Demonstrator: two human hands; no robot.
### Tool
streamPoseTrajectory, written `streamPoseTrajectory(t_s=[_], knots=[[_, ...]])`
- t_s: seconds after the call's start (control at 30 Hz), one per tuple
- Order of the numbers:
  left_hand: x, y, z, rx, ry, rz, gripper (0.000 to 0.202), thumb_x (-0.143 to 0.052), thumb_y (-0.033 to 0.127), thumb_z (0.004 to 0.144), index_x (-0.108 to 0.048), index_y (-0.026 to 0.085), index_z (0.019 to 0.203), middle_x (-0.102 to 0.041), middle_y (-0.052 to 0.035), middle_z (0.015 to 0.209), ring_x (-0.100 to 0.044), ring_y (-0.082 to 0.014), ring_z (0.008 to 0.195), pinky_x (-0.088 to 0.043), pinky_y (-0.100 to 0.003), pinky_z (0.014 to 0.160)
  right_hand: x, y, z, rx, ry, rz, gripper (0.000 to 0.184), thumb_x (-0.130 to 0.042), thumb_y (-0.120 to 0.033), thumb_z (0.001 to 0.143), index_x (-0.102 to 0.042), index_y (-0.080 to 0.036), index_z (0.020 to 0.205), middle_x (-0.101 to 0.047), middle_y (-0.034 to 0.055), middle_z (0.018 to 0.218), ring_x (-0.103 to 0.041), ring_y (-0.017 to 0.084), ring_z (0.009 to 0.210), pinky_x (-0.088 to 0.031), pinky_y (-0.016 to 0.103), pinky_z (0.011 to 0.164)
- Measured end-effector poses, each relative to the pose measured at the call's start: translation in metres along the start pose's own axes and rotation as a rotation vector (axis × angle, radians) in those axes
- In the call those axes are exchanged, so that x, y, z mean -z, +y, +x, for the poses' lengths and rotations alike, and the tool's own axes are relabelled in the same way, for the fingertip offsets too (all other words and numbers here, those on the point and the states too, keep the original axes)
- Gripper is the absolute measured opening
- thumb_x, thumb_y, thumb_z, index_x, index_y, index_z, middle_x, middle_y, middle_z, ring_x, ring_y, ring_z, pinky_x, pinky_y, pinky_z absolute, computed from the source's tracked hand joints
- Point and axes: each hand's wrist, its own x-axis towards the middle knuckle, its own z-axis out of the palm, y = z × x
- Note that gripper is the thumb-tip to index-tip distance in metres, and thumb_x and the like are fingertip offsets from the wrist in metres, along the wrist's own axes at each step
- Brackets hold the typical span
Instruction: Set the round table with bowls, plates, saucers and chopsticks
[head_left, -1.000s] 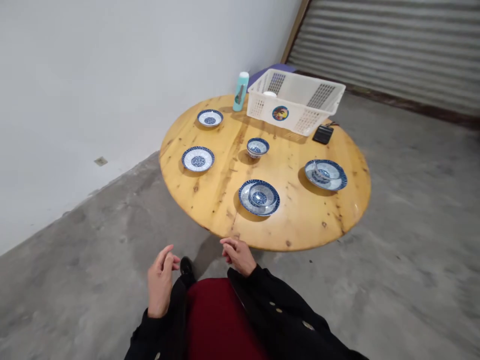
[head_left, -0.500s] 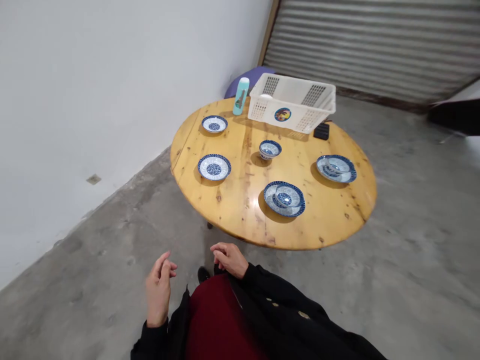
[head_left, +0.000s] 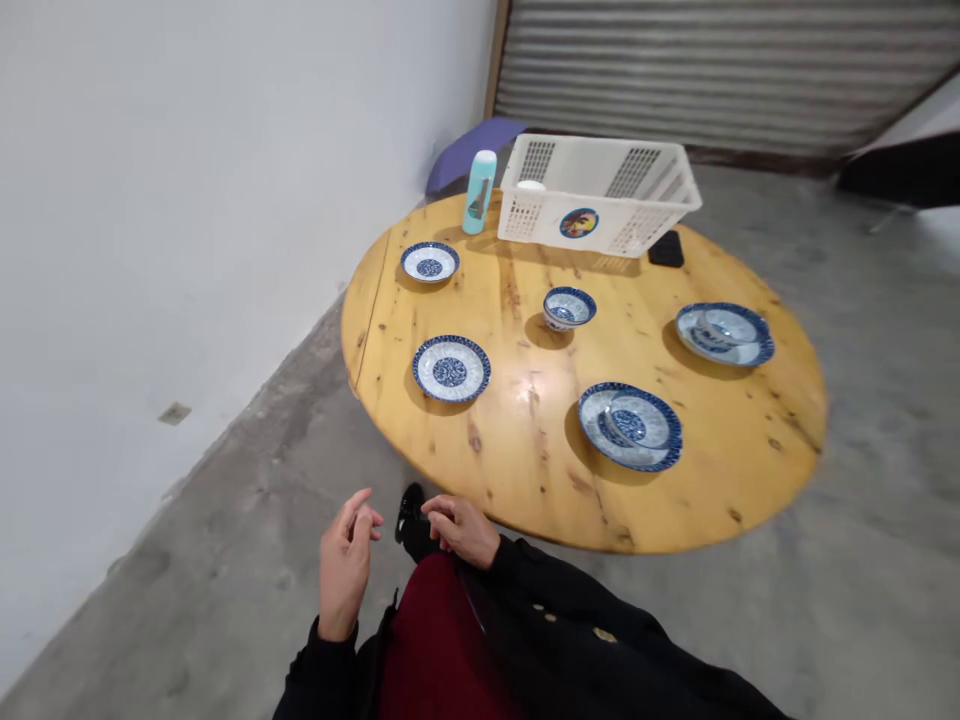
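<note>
My left hand [head_left: 347,560] is raised in front of my body, fingers apart and nothing in them. Just off the near edge of the round wooden table [head_left: 517,480] is my right hand [head_left: 465,530], its fingers loosely bent and holding nothing. Nearest to both hands lies a blue-and-white plate [head_left: 451,369]. To its right, a clear-looking bowl shape shows inside a larger plate [head_left: 654,455]. A small blue-and-white bowl [head_left: 568,308] stands mid-table. Another plate with a bowl in it [head_left: 754,350] is at the right, and a smaller plate [head_left: 430,263] at the far left.
At the back stand a white plastic basket [head_left: 551,225] with a white item inside and a turquoise bottle [head_left: 478,195]. A black flat object [head_left: 666,249] lies beside the basket. A purple round surface [head_left: 472,150] is behind. The white wall [head_left: 187,200] runs along the left.
The table and dishes appear larger and closer as I have moved toward them. My left hand has shifted right, nearer my right hand. The dishes keep their places on the table.
</note>
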Motion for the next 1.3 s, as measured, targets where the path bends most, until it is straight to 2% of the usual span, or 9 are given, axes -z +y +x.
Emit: streamPoseTrajectory(t_s=[0.2, 0.37, 0.5, 0.67, 0.87, 1.03, 1.17, 1.3], knots=[[0.010, 0.038, 0.097, 0.016, -0.153, 0.119, 0.054, -0.053, 0.054, 0.084, -0.066, 0.011, 0.115, -0.067, -0.0038, 0.077, -0.061, -0.0155, 0.065, -0.053, -0.029, 0.070, -0.008, -0.045, 0.077, 0.031, 0.095, 0.156, 0.030, -0.048, -0.026, 0.086, -0.067, -0.014, 0.104, -0.062, -0.0011, 0.064, -0.053, 0.008, 0.046, -0.041, 0.019, 0.048], [-0.003, 0.069, 0.162, -0.030, -0.307, 0.169, 0.052, -0.053, 0.053, 0.085, -0.067, 0.012, 0.114, -0.068, -0.0039, 0.078, -0.063, -0.0157, 0.066, -0.053, -0.029, 0.070, 0.006, -0.073, 0.120, 0.068, 0.296, 0.237, 0.029, -0.048, -0.028, 0.085, -0.069, -0.015, 0.100, -0.064, -0.0003, 0.064, -0.055, 0.010, 0.048, -0.043, 0.021, 0.049], [-0.026, 0.086, 0.198, -0.071, -0.440, 0.185, 0.054, -0.055, 0.053, 0.084, -0.068, 0.012, 0.116, -0.069, -0.0040, 0.077, -0.064, -0.0159, 0.066, -0.054, -0.029, 0.070, 0.028, -0.086, 0.130, 0.039, 0.440, 0.275, 0.027, -0.047, -0.026, 0.085, -0.068, -0.016, 0.100, -0.066, -0.0002, 0.066, -0.055, 0.010, 0.048, -0.042, 0.021, 0.050], [-0.063, 0.105, 0.235, -0.119, -0.686, 0.208, 0.052, -0.056, 0.052, 0.084, -0.068, 0.013, 0.115, -0.068, -0.0035, 0.076, -0.062, -0.0152, 0.066, -0.052, -0.028, 0.069, 0.048, -0.091, 0.132, 0.019, 0.656, 0.352, 0.028, -0.049, -0.033, 0.084, -0.066, -0.017, 0.099, -0.065, -0.0003, 0.067, -0.055, 0.010, 0.050, -0.044, 0.022, 0.054], [-0.099, 0.134, 0.293, -0.202, -0.942, 0.216, 0.048, -0.056, 0.049, 0.085, -0.068, 0.013, 0.114, -0.066, -0.0018, 0.075, -0.059, -0.0140, 0.065, -0.050, -0.027, 0.069, 0.047, -0.097, 0.154, -0.014, 0.928, 0.533, 0.038, -0.052, -0.047, 0.080, -0.064, -0.017, 0.100, -0.063, -0.0001, 0.065, -0.055, 0.012, 0.049, -0.045, 0.025, 0.051], [-0.114, 0.162, 0.361, -0.238, -1.108, 0.243, 0.046, -0.055, 0.047, 0.084, -0.068, 0.013, 0.112, -0.066, -0.0018, 0.074, -0.059, -0.0146, 0.065, -0.050, -0.027, 0.068, 0.044, -0.120, 0.186, -0.053, 1.171, 0.646, 0.042, -0.056, -0.055, 0.077, -0.064, -0.017, 0.096, -0.062, 0.0014, 0.064, -0.055, 0.014, 0.049, -0.046, 0.027, 0.049], [-0.129, 0.182, 0.414, -0.307, -1.205, 0.269, 0.043, -0.053, 0.045, 0.085, -0.068, 0.014, 0.110, -0.067, -0.0020, 0.075, -0.059, -0.0145, 0.065, -0.049, -0.027, 0.067, 0.045, -0.141, 0.198, -0.101, 1.380, 0.644, 0.046, -0.060, -0.058, 0.077, -0.065, -0.017, 0.097, -0.063, 0.0022, 0.064, -0.056, 0.014, 0.050, -0.048, 0.029, 0.051], [-0.168, 0.204, 0.450, -0.417, -1.294, 0.296, 0.044, -0.053, 0.044, 0.085, -0.069, 0.013, 0.113, -0.069, -0.0029, 0.076, -0.062, -0.0151, 0.065, -0.051, -0.027, 0.069, 0.059, -0.153, 0.193, -0.123, 1.542, 0.546, 0.044, -0.060, -0.057, 0.079, -0.067, -0.017, 0.098, -0.065, 0.0020, 0.065, -0.056, 0.013, 0.050, -0.051, 0.028, 0.051]])
